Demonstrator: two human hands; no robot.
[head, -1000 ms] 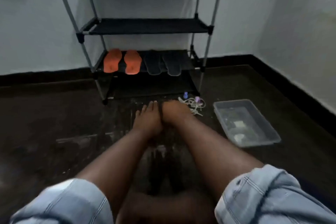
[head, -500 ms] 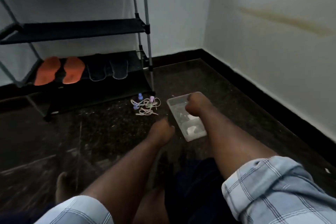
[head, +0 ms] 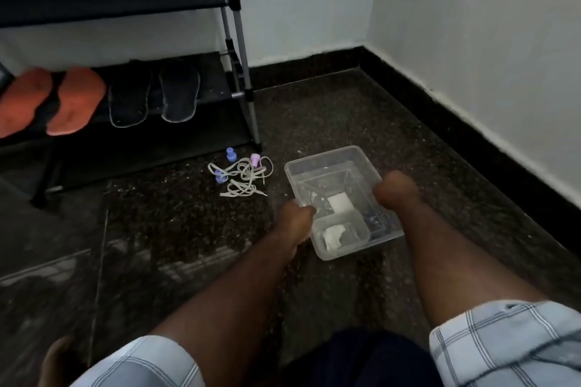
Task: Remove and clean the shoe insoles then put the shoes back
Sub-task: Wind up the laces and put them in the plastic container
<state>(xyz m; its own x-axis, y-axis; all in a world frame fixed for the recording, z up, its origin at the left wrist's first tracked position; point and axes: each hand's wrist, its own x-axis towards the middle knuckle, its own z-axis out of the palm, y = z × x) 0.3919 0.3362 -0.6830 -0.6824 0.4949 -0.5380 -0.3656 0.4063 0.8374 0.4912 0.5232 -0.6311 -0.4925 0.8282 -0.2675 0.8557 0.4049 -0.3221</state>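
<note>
A clear plastic tub sits on the dark floor with a white cloth and a small white square inside it. My left hand grips the tub's left rim. My right hand grips its right rim, fingers curled over the edge. Two orange insoles and two dark insoles lie side by side on the lowest shelf of the black shoe rack.
A tangle of white shoelaces with small blue and pink caps lies on the floor left of the tub, near the rack's leg. White walls with a black skirting meet in a corner behind. A bare foot shows at the bottom left.
My view swung right, away from the rack. Both hands left the floor in front of the rack, reached right and took hold of the tub's two sides.
</note>
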